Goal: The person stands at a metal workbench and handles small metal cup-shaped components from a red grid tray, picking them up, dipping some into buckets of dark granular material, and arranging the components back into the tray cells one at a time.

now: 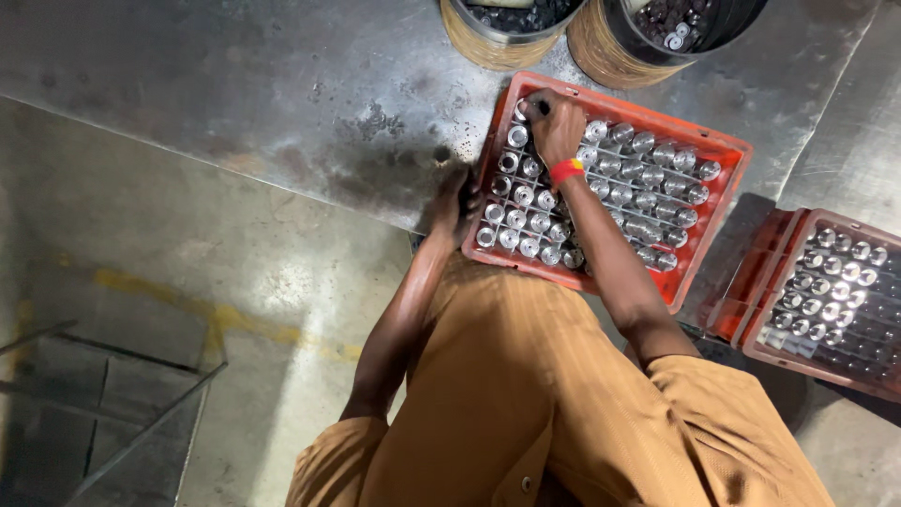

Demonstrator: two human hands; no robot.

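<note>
Here, right hand [556, 127] fingers touch crate's [715, 141] far-left cylinder [518, 136].

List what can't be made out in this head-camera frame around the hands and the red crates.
- Right hand: fingertips curled down among the metal cylinders; any grasp is hidden.
- Left hand: palm hidden at the edge of the red crate.
- Second crate: cut off by the right edge.
- Two round containers: cut off by the top edge, contents dark.
</note>
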